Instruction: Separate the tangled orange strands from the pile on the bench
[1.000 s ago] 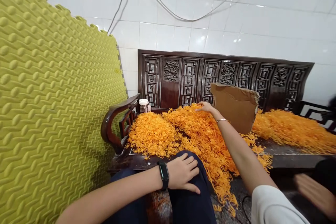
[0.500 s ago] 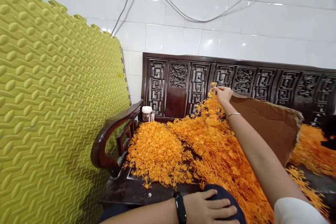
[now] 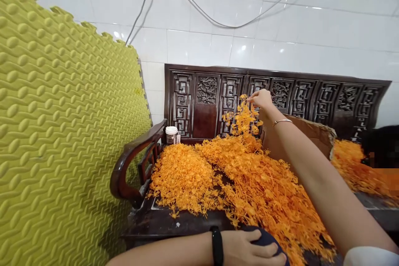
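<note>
My right hand [image 3: 262,99] is raised over the bench in a pinch. From its fingertips hangs a loose cluster of orange spidery plastic flower pieces [image 3: 244,119]. Right below spreads a large heap of the same orange pieces [image 3: 264,183], with long thin stems tangled in it. To the left lies a smaller pile of short, loose orange pieces [image 3: 183,176]. My left hand [image 3: 249,249], with a black band at its wrist, rests palm down on my dark-clothed knee, fingers apart and holding nothing.
The dark carved wooden bench [image 3: 168,226] has a curved armrest [image 3: 120,174] at left. A white-lidded cup [image 3: 171,135] stands in its back corner. A yellow foam mat [image 3: 68,112] leans at left. Behind my right arm stands cardboard [image 3: 311,135]; another person's dark-haired head [image 3: 380,145] shows at right.
My right hand has risen slightly, and the orange cluster now hangs more apart from the heap. The view has shifted a little to the right. My left hand stays on the knee.
</note>
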A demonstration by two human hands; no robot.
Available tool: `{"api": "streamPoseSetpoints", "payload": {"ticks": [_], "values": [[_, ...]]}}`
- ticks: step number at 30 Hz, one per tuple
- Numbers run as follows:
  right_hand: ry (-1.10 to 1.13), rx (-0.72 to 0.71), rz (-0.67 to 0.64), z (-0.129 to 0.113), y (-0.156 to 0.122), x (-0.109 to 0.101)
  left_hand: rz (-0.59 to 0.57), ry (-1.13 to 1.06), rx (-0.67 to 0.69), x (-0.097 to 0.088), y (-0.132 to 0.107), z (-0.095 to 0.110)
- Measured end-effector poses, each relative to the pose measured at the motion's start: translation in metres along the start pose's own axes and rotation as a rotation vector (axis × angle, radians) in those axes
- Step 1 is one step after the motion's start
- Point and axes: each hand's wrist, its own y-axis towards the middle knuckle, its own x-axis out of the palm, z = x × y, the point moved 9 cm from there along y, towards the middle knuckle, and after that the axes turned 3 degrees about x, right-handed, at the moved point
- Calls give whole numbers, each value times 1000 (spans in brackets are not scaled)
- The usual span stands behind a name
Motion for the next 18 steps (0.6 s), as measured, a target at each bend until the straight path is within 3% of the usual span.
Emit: {"api": "streamPoseSetpoints", "payload": {"ticks": [2, 3, 4, 7, 9, 12, 15, 18], "values": [[-15, -17, -28, 1, -9, -2, 109, -54, -87, -16, 2, -17], [6, -21, -28, 1, -15, -3, 204, -88, -227, -28, 0, -39], [52, -16, -35, 2, -21, -4, 291, -140, -430, -37, -7, -69], [388, 20, -84, 3, -46, -6, 397, -276, -1029, -43, -38, -165], [648, 25, -124, 1, -68, -6, 510, -297, -1268, -48, -54, -217], [787, 18, -235, -7, -100, -3, 608, -267, -1399, -49, -59, -274], [885, -14, -314, -12, -123, -6, 635, -300, -1444, -39, -60, -309], [974, -58, -291, -9, -125, -20, 454, -436, -1474, -14, -61, -323]]}}
